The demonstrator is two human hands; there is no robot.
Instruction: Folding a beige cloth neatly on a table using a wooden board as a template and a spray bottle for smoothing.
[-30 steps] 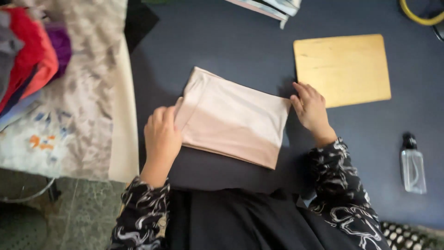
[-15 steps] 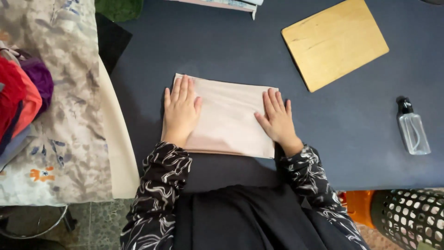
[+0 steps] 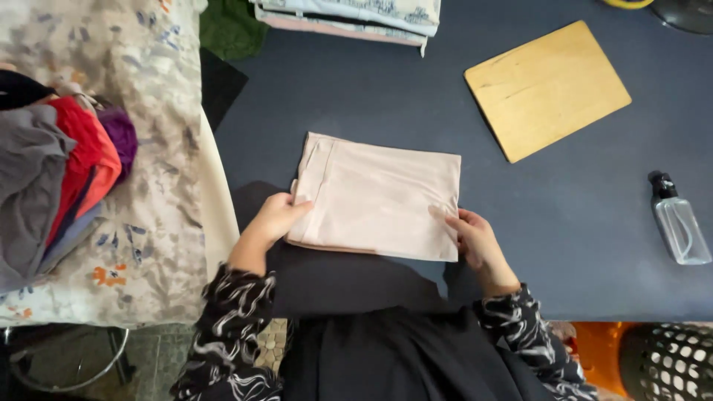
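Observation:
A folded pale pink cloth (image 3: 379,197) lies flat on the dark blue table (image 3: 564,223) in front of me. My left hand (image 3: 273,220) pinches its near left corner, thumb on top. At the near right corner my right hand (image 3: 475,239) grips the edge, fingers curled over the fabric. Both sleeves are black with white swirls.
A wooden board (image 3: 546,87) lies at the back right, and a small clear spray bottle (image 3: 676,221) at the right edge. Folded clothes (image 3: 349,16) are stacked at the back. A pile of coloured garments (image 3: 56,171) rests on a patterned cloth (image 3: 148,111) to the left. A black mesh basket (image 3: 668,364) stands lower right.
Both hands slid from lying flat on top of the pink cloth to its near corners and took hold of the edge. The view shifted slightly.

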